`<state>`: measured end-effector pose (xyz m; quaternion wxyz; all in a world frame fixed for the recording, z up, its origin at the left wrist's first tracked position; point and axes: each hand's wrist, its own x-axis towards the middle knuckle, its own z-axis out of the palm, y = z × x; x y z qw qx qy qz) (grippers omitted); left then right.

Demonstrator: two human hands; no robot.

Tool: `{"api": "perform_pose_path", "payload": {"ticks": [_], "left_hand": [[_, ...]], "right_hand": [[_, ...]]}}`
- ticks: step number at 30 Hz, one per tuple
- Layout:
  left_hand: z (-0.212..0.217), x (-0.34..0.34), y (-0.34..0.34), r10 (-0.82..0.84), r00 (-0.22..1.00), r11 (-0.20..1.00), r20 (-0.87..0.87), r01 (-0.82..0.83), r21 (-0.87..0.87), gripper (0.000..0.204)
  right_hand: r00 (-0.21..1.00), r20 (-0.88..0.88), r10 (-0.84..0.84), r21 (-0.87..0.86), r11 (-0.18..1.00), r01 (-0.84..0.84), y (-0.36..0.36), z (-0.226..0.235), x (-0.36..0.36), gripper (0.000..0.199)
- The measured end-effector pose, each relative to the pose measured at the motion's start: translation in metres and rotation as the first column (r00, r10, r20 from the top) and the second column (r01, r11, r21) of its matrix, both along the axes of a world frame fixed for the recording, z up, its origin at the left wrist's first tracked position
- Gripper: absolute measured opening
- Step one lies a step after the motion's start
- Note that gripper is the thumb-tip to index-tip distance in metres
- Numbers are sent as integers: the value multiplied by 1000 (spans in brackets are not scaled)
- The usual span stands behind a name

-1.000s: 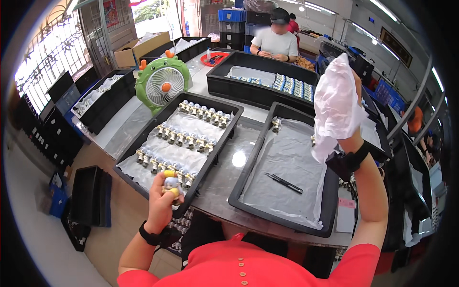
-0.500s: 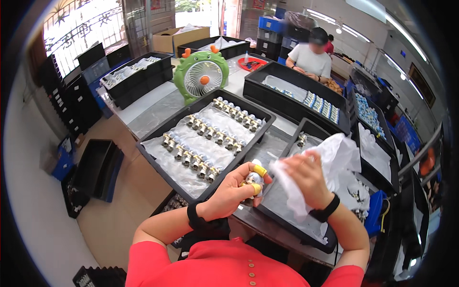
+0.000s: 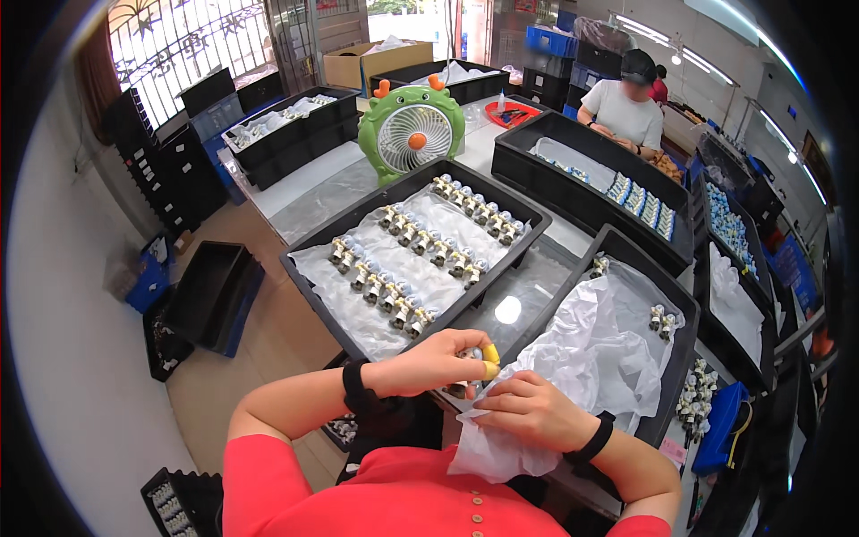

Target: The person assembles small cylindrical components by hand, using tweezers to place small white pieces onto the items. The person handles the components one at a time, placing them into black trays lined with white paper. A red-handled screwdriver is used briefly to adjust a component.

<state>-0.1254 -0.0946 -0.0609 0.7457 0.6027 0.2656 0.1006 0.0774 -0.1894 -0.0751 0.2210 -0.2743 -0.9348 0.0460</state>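
Note:
Between the thumb and fingers of my left hand [image 3: 431, 363] is a small painted figurine [image 3: 462, 387], mostly covered by the fingers. Yellow wraps show on the thumb and a finger. Close beside it, my right hand [image 3: 540, 413] is closed on the near part of a crumpled white sheet [image 3: 573, 345]. The sheet spreads over the black tray [image 3: 611, 240] on the right and hangs past its near edge. A few figurines [image 3: 662, 320] stand at that tray's far side. To the left, another black tray [image 3: 315, 302] holds rows of similar figurines [image 3: 420, 234] on white lining.
A green animal-shaped fan [image 3: 412, 134] stands beyond the left tray. Farther right is a deep black tray [image 3: 537, 183] of blue-and-white pieces, with a person [image 3: 626, 112] working behind it. Loose figurines [image 3: 696, 394] and a blue container [image 3: 723, 430] lie at the right.
The right hand has brought the raised white sheet down over the right tray and moved left, close to the left hand. The figurine stays in the left hand. The view has shifted slightly.

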Motion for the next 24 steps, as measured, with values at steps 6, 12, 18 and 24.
{"api": "perform_pose_path", "payload": {"ticks": [6,12,18,24], "left_hand": [[4,30,8,-83,964,937,-254,162,309,36],[2,52,13,-55,949,842,-309,210,496,48],[-11,68,17,-7,972,634,-233,184,751,37],[-23,68,22,0,982,670,-191,142,729,28]], "right_hand": [[992,-122,-19,-183,983,-3,0,9,5,34],[994,-105,34,-221,974,-57,-2,9,2,39],[999,-39,37,-226,973,-44,-4,4,2,40],[999,-39,37,-195,980,-44,-2,5,-4,38]]}}
